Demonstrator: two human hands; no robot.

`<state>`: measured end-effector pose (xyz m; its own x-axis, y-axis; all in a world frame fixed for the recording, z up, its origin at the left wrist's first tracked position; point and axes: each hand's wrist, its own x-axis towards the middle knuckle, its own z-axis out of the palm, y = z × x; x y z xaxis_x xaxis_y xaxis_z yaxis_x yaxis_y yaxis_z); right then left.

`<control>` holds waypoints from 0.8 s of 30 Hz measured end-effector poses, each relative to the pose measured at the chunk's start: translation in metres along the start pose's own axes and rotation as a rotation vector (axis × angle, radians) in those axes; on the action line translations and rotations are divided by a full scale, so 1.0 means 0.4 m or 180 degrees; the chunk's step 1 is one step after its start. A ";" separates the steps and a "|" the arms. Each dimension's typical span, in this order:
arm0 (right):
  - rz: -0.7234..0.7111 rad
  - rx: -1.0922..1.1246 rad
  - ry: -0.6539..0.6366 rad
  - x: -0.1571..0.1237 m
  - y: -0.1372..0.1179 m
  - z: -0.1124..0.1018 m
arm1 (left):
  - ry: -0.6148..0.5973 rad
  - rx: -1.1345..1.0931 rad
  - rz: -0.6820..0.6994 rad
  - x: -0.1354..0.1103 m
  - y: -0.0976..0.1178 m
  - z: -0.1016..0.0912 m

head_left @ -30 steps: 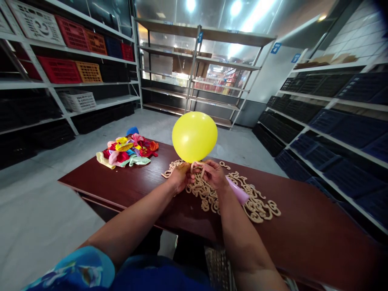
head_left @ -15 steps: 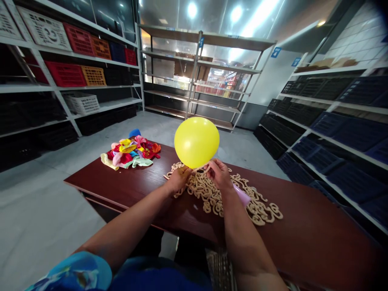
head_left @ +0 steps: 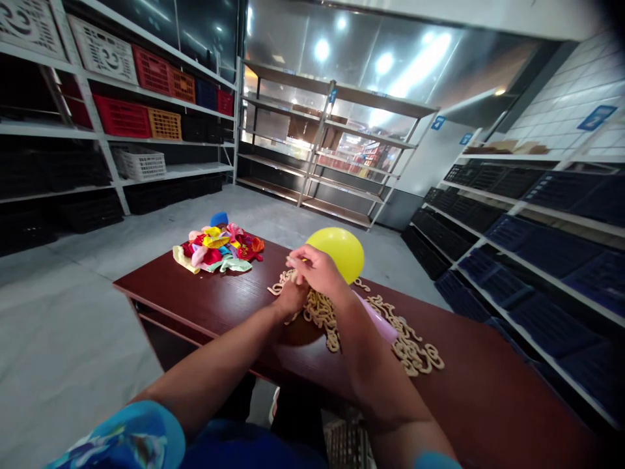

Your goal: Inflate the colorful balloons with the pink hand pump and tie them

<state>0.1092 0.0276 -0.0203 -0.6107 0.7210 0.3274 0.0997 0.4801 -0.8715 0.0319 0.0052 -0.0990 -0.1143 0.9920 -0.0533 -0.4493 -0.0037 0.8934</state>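
Note:
A blown-up yellow balloon (head_left: 344, 254) is just beyond my hands, partly covered by my right hand. My left hand (head_left: 291, 298) is closed low at the balloon's neck side. Crossing over it, my right hand (head_left: 319, 268) has its fingers bent together above the left fingers. Both hands seem to pinch the balloon's neck, which is hidden behind them. Under and around the hands spreads a heap of beige curly, rope-like pieces (head_left: 319, 312). Beside my right forearm lies a smooth pale purple tube-like thing (head_left: 383, 326), partly hidden.
Crumpled colourful soft pieces (head_left: 219, 247) lie on the far left of the dark red table (head_left: 195, 312), with a blue round thing (head_left: 219, 218) behind. Shelves with crates (head_left: 120, 117) stand left, a metal rack (head_left: 317, 143) ahead, dark bins (head_left: 547, 280) right.
My right hand has moved left, crossing over my left hand. The yellow balloon now sits lower and further right, partly behind the right hand. The camera view has tilted slightly.

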 end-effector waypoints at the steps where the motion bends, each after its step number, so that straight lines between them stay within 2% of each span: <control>1: 0.0038 0.0048 -0.0180 0.008 -0.010 0.010 | 0.0014 -0.0178 -0.0160 -0.006 0.003 0.006; 3: 0.0013 0.0370 -0.0418 0.006 -0.023 0.015 | -0.0084 -0.0535 -0.0396 -0.014 0.015 0.007; 6: -0.0263 0.1085 -0.0288 -0.032 -0.004 -0.004 | -0.0391 -0.1069 -0.0665 -0.015 0.047 -0.021; 9: -0.0212 0.1395 -0.0156 -0.067 0.076 -0.026 | -0.0502 -0.1374 -0.0701 -0.013 0.085 -0.053; 11: 0.0019 0.1419 0.0210 -0.071 0.144 -0.024 | -0.0555 -0.1540 -0.0709 -0.016 0.105 -0.059; 13: 0.0336 0.1391 0.0657 -0.064 0.203 -0.008 | -0.0667 -0.1692 -0.0794 -0.024 0.113 -0.049; 14: 0.0437 0.1469 0.0733 -0.060 0.224 0.004 | -0.0751 -0.1771 -0.0875 -0.028 0.113 -0.041; 17: 0.0499 0.1954 0.0564 -0.056 0.255 0.038 | -0.0936 -0.1986 -0.1120 -0.040 0.103 -0.010; 21: 0.0554 0.2369 0.0247 -0.066 0.253 0.057 | -0.1057 -0.2252 -0.1316 -0.044 0.093 0.016; 24: 0.0561 0.2250 0.0441 -0.072 0.253 0.047 | -0.1043 -0.2244 -0.1378 -0.035 0.100 0.013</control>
<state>0.1221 0.0460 -0.1250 -0.5229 0.8366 0.1633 -0.3711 -0.0510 -0.9272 0.0203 -0.0083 -0.0601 0.4029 0.9102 -0.0958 -0.8475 0.4105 0.3365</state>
